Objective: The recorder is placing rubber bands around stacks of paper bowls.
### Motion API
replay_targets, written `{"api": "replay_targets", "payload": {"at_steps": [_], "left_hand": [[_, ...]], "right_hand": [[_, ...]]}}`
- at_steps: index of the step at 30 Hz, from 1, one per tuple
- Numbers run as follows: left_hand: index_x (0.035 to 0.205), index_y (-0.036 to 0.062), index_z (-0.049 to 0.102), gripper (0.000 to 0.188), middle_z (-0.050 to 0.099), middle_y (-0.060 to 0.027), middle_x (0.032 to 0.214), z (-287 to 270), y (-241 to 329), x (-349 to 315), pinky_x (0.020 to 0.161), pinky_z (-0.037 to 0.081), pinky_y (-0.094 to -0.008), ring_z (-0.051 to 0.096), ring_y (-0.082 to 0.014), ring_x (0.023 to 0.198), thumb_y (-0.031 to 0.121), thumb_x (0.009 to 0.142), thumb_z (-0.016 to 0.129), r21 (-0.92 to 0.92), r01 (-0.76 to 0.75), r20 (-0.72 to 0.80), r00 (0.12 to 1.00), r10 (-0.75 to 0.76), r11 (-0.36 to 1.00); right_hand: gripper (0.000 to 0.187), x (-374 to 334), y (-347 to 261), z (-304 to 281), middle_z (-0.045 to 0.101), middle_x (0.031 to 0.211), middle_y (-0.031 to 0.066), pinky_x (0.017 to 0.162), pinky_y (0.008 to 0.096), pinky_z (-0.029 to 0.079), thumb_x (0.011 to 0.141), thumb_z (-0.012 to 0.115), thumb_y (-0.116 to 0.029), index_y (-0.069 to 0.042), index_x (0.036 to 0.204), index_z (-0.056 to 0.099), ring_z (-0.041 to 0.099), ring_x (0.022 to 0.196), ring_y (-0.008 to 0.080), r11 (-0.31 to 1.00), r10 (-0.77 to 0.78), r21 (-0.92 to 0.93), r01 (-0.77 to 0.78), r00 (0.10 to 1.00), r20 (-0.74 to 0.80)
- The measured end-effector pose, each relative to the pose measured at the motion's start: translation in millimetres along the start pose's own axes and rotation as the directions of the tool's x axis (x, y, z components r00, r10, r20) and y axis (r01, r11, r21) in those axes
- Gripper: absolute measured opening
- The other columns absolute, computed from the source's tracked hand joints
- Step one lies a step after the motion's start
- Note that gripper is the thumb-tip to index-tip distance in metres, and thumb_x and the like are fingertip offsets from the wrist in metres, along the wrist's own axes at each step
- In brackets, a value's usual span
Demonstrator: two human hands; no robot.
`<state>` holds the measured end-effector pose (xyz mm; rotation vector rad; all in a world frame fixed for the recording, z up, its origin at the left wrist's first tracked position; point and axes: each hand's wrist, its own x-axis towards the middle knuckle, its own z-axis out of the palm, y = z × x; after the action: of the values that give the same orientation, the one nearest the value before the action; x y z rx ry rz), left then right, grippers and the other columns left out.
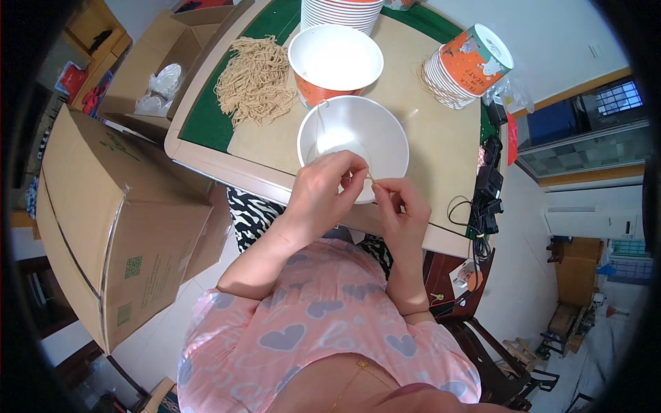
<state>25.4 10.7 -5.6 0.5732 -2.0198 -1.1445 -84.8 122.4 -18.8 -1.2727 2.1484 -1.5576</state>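
Observation:
A white paper bucket lies tipped at the table's near edge, its open mouth facing me. At its near rim, my left hand pinches a thin beige cord between thumb and fingertips. My right hand pinches the same cord just beside it, the fingertips of both hands almost touching. A short bit of cord also shows at the bucket's far rim. Behind stands another bucket, white inside and orange outside. To its left is a heap of loose beige cords.
A tall stack of nested buckets stands at the back. Another orange and green stack, with cords hanging at it, lies at the right. A black power strip with cables runs along the right edge. Cardboard boxes stand left of the table.

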Motion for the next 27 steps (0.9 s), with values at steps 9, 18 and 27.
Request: {"api": "replay_targets", "payload": {"at_steps": [9,18,27], "left_hand": [[0.089,0.0026,0.062,0.008,0.063,-0.0104,0.080,-1,14,6,0.061,0.051,-0.0340,0.063,-0.0258,0.069,0.007,0.082,0.064,-0.030,0.010,0.101,0.995,-0.007,0.999],[0.087,0.0028,0.061,0.009,0.059,-0.0095,0.080,-11,23,23,0.062,0.048,-0.0356,0.060,-0.0280,0.072,0.004,0.079,0.066,0.115,-0.275,0.231,0.942,0.243,0.955],[0.085,0.0031,0.059,0.007,0.056,-0.0097,0.080,-4,45,32,0.058,0.046,-0.0374,0.059,-0.0287,0.070,0.002,0.079,0.063,0.066,-0.356,0.157,0.926,0.343,0.932]], "right_hand": [[0.007,8,-1,-7,0.059,0.072,-0.0026,0.048,0.0199,0.031,0.083,0.067,-0.004,-0.004,0.090,0.066,0.038,0.053,0.0029,0.989,0.051,0.135,-0.055,0.998,0.030],[0.010,16,-4,-26,0.057,0.072,-0.0038,0.048,0.0190,0.029,0.077,0.068,0.001,-0.004,0.085,0.064,0.037,0.053,0.0029,0.995,-0.010,0.103,0.007,1.000,0.026],[0.014,5,13,-28,0.056,0.074,-0.0027,0.047,0.0188,0.028,0.075,0.068,0.004,-0.005,0.084,0.061,0.037,0.052,0.0033,0.998,0.012,0.063,-0.017,0.997,0.078]]}}
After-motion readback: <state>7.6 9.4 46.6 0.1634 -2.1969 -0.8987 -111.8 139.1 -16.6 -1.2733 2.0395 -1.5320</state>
